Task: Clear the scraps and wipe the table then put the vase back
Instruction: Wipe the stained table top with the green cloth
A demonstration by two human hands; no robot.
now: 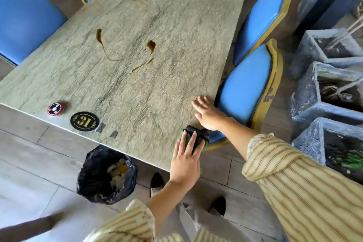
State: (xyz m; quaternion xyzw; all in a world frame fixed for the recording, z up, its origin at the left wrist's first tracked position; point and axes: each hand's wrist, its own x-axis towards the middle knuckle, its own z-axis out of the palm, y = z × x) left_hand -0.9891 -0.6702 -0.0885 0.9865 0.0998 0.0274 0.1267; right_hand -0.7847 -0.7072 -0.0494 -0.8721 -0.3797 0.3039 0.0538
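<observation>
The left hand (185,160) lies flat, fingers spread, on a green cloth (193,138) at the near right corner of the surface (137,76). The right hand (208,116) rests open and empty just beyond. Brown stains (151,45) sit mid-surface and farther; scraps seem binned (107,175). Press evenly and sweep outward through each stain, overlapping strokes. No vase in view.

You are standing in a restaurant or café dining room. The stone-patterned table (176,49) carries a round number plate reading 31 (84,121) and a red call button (55,109) near its edge. Matching blue padded chairs (245,82) line its sides, and grey concrete planters (332,88) stand on your right.
</observation>
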